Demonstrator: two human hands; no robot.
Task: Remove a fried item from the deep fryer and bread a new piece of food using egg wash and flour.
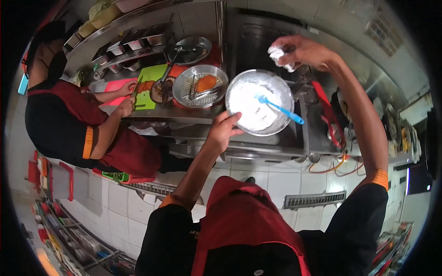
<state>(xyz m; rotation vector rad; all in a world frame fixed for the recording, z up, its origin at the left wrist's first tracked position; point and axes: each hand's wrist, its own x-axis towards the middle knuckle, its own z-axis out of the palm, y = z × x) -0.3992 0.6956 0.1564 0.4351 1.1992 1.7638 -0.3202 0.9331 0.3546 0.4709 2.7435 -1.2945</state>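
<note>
A round metal bowl (pixel 291 103) holding white powder or batter stands before me, with a blue-handled utensil (pixel 281 110) lying in it, its handle over the right rim. My left hand (pixel 226 129) grips the bowl's lower left rim, thumb over the edge. Raised above and right of the bowl, my right hand (pixel 300 53) has its fingers curled, their tips coated in white; whether something is inside them cannot be told. Left of the bowl, a perforated metal pan (pixel 178 93) holds an orange-brown fried piece (pixel 206 83) and metal tongs (pixel 207 93).
At the left a co-worker (pixel 65 114) cuts food with a knife (pixel 137 86) on a green cutting board (pixel 145 102). Another metal pan (pixel 207 51) with a ladle stands behind. Metal containers (pixel 136 41) line a shelf. A red strap-like object (pixel 324 107) lies at the right.
</note>
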